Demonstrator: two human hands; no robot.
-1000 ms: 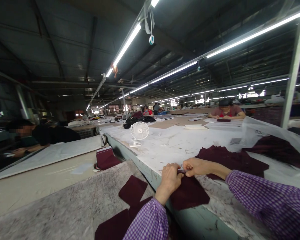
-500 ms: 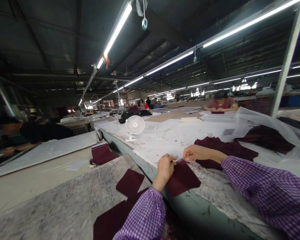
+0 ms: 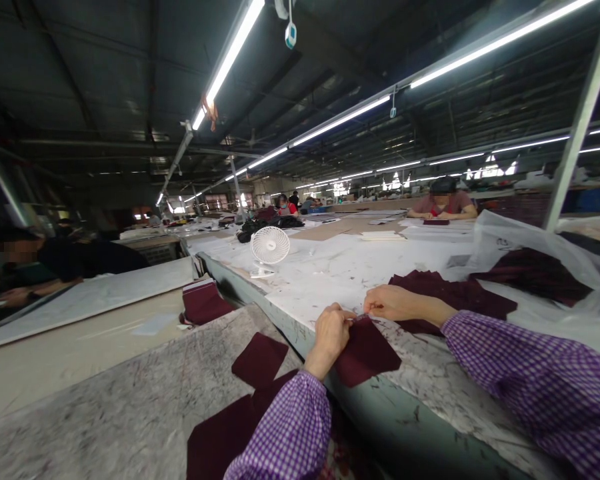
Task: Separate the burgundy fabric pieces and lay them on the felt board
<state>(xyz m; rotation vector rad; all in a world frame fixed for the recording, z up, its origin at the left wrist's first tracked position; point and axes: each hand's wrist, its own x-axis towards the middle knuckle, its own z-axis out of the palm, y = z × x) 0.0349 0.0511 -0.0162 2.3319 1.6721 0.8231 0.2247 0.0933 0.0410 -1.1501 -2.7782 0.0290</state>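
One white fan (image 3: 270, 245), two checked sleeves (image 3: 293, 427)

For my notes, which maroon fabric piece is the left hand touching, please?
The piece overhanging the green-sided table; the left hand touches only that.

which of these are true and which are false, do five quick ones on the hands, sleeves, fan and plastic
1. The left hand is at a dark red cloth by the table edge. True.
2. The fan is black. False: it is white.
3. Both sleeves are purple and white check. True.
4. The right hand is touching the fan. False: its fingers are by the far edge of the cloth.
5. The plastic sheet is left of the fan. False: it is on the right.
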